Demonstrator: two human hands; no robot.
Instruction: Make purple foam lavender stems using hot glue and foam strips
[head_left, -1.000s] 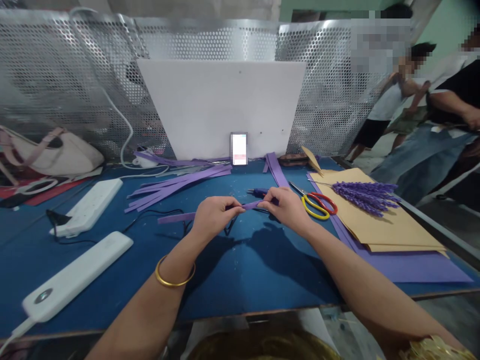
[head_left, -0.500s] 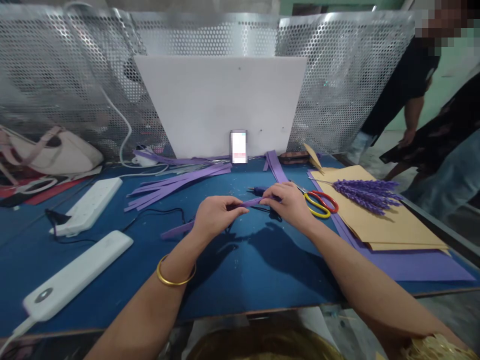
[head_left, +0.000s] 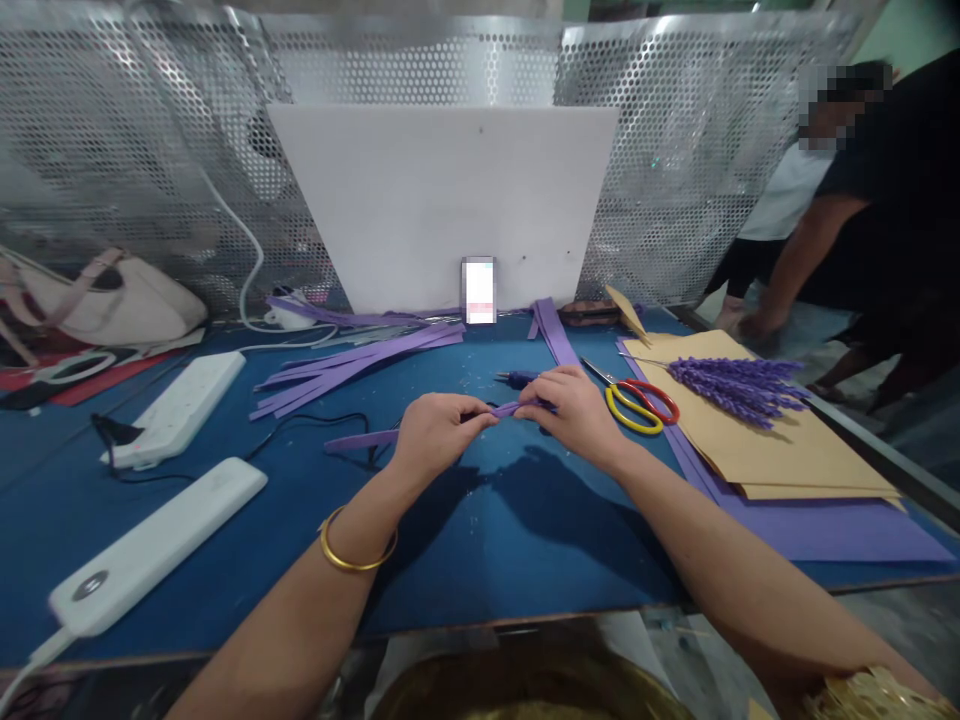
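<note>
Between my two hands, a narrow purple strip [head_left: 507,410] is pinched above the blue table. My left hand [head_left: 439,432] grips it between thumb and fingers, and a flat purple tail [head_left: 361,441] sticks out to the left behind that hand. Fingers of my right hand [head_left: 570,408] close on the strip's other side, partly hiding it. Just behind my right hand lies a dark blue pen-like tool [head_left: 516,379]. Scissors [head_left: 642,404] with red and yellow handles rest to its right.
Several purple strips [head_left: 360,365] lie at the back left. White power strips [head_left: 161,545] with cords occupy the left. Purple lavender-like stems [head_left: 739,388] rest on tan sheets [head_left: 795,455] at right. A phone [head_left: 480,290] leans on a white board [head_left: 450,200]. People stand beyond the right edge.
My hands have shifted slightly, drawing a little closer together on the strip. The purple tail at left has risen a bit. People at the right have moved.
</note>
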